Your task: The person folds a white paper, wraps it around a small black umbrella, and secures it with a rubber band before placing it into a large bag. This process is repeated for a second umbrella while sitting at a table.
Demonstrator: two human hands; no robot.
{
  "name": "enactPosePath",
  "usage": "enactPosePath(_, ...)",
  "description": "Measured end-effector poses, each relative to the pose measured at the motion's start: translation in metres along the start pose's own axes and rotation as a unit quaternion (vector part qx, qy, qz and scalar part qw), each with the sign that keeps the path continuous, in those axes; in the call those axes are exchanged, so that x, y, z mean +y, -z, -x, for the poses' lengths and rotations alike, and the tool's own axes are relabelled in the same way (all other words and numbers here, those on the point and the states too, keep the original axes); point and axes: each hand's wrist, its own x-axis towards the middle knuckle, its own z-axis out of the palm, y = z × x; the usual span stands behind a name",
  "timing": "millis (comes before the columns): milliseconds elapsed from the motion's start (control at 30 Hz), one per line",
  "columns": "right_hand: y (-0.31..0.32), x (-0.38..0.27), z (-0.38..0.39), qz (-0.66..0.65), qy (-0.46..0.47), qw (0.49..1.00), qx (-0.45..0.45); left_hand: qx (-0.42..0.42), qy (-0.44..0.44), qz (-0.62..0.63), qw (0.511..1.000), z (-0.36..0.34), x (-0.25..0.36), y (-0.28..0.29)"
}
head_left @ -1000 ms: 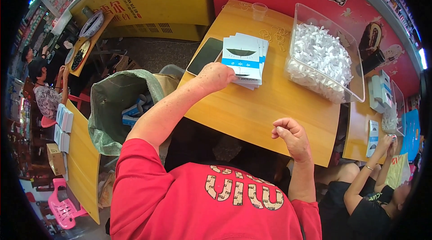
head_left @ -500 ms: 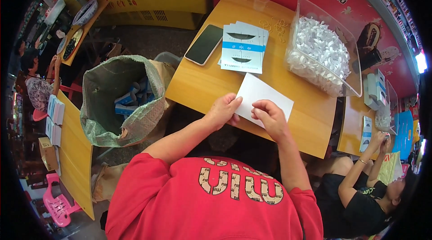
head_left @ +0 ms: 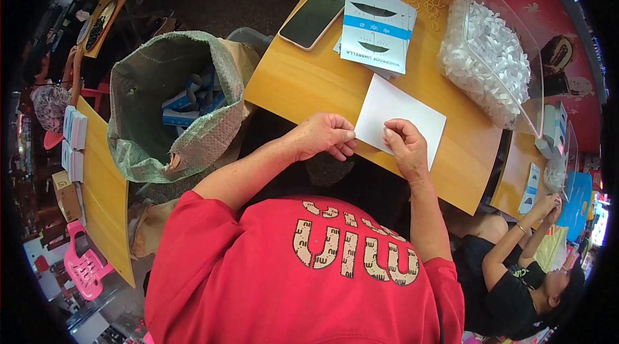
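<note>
A blank white card (head_left: 403, 108) lies at the near edge of the wooden table (head_left: 284, 89), by a stack of blue-and-white printed cards (head_left: 376, 50) with umbrella pictures. My left hand (head_left: 324, 136) has thumb and fingers pressed together right at the white card's left corner; whether they grip the card or something small, I cannot make out. Over the card's near part is my right hand (head_left: 407, 147), its thumb and forefinger pinched and the other fingers curled. Anything between those fingertips is too small to name.
A phone (head_left: 313, 18) lies left of the stack. Rubber bands (head_left: 431, 5) and a clear bin (head_left: 538, 102) of curled white strips are farther right. A woven sack (head_left: 145, 160) holding blue pieces stands at left. Another person (head_left: 522, 279) works at the right.
The whole view has shifted, so the table sits higher in it. My left thumb has slid off the white card's face to its corner. My right fingers have drawn together over the card.
</note>
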Motion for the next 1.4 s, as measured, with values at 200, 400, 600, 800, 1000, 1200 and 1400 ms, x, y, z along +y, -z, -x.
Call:
enactPosePath(200,-0.018,-0.035,0.011,0.213,0.13,0.967,-0.044,-0.022,-0.019,0.008,1.0,0.001,-0.008,0.003)
enactPosePath(400,-0.031,-0.04,0.009,0.31,0.173,0.934,-0.041,0.002,-0.086,-0.003,0.996,0.0,-0.018,-0.005)
enactPosePath(600,-0.034,-0.042,0.007,0.353,0.208,0.911,-0.039,0.119,-0.266,-0.316,0.903,0.008,-0.015,-0.016)
enactPosePath(800,-0.03,-0.044,0.006,0.362,0.18,0.911,-0.075,0.137,-0.341,-0.411,0.834,0.008,-0.016,-0.018)
enactPosePath(1000,-0.033,-0.038,0.003,0.414,0.171,0.889,-0.098,0.141,-0.323,-0.453,0.819,0.008,-0.018,-0.019)
enactPosePath(1200,-0.038,-0.039,0.004,0.352,0.16,0.922,-0.037,0.129,-0.245,-0.315,0.908,0.007,-0.016,-0.018)
enactPosePath(1400,-0.026,-0.034,0.002,0.103,-0.065,0.992,-0.017,0.072,-0.096,-0.057,0.991,0.006,-0.009,-0.015)
